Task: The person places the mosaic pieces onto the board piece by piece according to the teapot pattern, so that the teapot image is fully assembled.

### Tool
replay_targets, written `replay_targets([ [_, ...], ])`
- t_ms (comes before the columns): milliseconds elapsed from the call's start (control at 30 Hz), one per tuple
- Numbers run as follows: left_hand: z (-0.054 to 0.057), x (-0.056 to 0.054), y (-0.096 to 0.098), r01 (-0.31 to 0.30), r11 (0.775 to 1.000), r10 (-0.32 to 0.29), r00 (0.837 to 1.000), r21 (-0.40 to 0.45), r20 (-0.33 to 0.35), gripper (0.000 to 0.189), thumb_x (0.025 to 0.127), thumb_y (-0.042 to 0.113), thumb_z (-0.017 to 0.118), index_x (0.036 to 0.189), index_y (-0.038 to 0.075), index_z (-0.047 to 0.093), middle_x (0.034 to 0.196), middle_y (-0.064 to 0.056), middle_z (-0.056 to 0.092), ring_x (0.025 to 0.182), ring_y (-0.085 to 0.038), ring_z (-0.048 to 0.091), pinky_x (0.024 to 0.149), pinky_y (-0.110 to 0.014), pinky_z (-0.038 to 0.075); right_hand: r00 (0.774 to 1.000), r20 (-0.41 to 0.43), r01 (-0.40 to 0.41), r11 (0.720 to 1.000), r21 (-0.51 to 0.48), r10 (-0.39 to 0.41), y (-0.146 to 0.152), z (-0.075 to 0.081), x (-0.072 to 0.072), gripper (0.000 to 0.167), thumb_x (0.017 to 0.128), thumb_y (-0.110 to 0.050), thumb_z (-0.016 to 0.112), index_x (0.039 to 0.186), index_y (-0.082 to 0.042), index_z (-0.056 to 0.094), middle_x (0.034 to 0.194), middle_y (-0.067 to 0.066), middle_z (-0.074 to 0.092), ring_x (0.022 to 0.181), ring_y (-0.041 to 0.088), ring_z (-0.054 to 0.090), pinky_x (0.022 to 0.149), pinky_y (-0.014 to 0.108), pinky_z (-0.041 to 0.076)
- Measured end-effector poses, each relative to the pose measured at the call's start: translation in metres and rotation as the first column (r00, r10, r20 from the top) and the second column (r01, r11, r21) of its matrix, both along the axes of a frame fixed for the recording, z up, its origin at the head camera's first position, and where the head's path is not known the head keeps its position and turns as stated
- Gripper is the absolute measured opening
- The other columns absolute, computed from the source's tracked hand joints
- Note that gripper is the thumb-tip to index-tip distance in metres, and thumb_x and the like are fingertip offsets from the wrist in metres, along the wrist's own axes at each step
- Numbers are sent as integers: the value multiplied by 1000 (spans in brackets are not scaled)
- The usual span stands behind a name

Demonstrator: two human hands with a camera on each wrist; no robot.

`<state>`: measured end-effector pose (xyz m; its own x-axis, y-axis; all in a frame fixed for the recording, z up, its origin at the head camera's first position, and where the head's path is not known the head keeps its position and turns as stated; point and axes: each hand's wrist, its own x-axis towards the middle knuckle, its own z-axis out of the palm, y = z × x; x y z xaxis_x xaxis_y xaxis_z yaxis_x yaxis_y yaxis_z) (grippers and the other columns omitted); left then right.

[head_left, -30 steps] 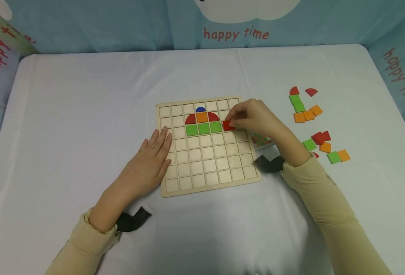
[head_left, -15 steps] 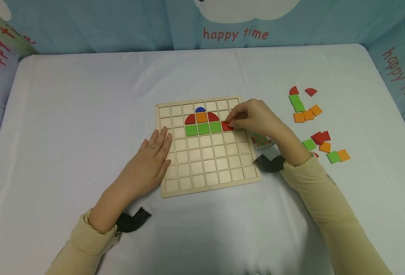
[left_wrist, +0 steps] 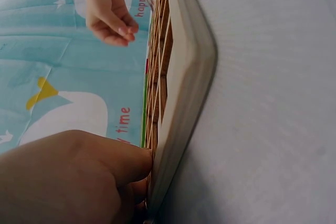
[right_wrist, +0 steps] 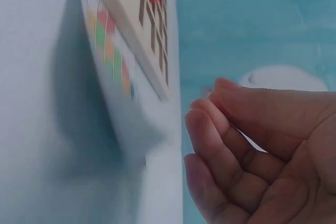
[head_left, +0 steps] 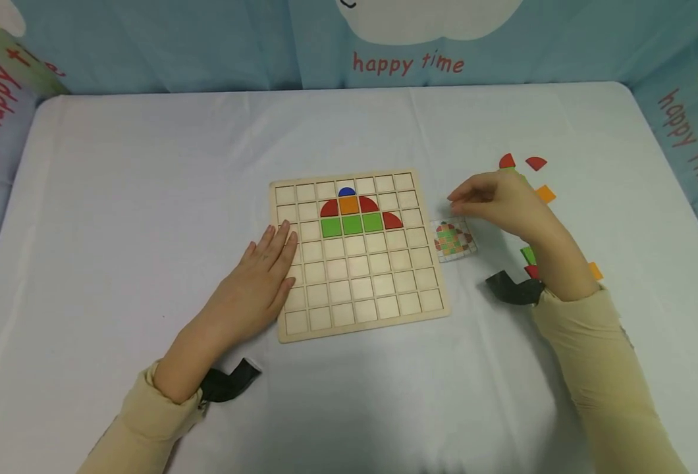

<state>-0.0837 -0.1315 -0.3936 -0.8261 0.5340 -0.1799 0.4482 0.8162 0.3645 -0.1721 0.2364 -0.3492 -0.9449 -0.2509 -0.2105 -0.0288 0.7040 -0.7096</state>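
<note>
A wooden grid board [head_left: 363, 325] lies on the white table. My left hand [head_left: 254, 283] rests on its left edge, fingers straight. In the grid sit a blue half-circle [head_left: 346, 191], an orange square [head_left: 348, 205], green squares [head_left: 352, 224] and red quarter-circles, one red quarter-circle [head_left: 392, 220] just right of the green row. My right hand [head_left: 511, 201] hovers off the board's right side, fingers loosely bent and holding nothing, as the right wrist view shows too. Below its fingertips lies a pattern card [head_left: 453, 239] beside the board.
Loose tiles lie on the right of the table, partly hidden by the right hand and forearm: a red quarter-circle [head_left: 536, 162], an orange tile [head_left: 545, 193] and a green tile [head_left: 528, 255] among them. A blue printed cloth [head_left: 207, 59] hangs along the back.
My right hand has let go of the red quarter-circle, which now lies in its cell, and has moved right, off the board. The card is uncovered. My left hand stays put.
</note>
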Motion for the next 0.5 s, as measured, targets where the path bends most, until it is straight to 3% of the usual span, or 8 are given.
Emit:
replay_targets([
  [267, 0, 0, 0, 3, 1000, -3, 1000, 3, -2, 59, 101, 21, 38, 149, -4, 13, 156, -18, 3, 143, -33, 0, 111, -54, 13, 996, -11, 90, 993, 82, -89, 34, 4, 5, 26, 85, -23, 73, 103, -6, 71, 89, -5, 69, 79, 6, 60, 69, 15, 45],
  [500, 0, 0, 0, 2, 1000, -2, 1000, -5, 0, 59, 102, 21, 38, 149, -4, 12, 156, -18, 2, 143, -32, -2, 111, -54, 13, 986, 42, 161, 984, 79, -164, 58, 4, 8, 36, 86, -29, 71, 110, -3, 67, 86, -9, 69, 79, 7, 62, 69, 16, 44],
])
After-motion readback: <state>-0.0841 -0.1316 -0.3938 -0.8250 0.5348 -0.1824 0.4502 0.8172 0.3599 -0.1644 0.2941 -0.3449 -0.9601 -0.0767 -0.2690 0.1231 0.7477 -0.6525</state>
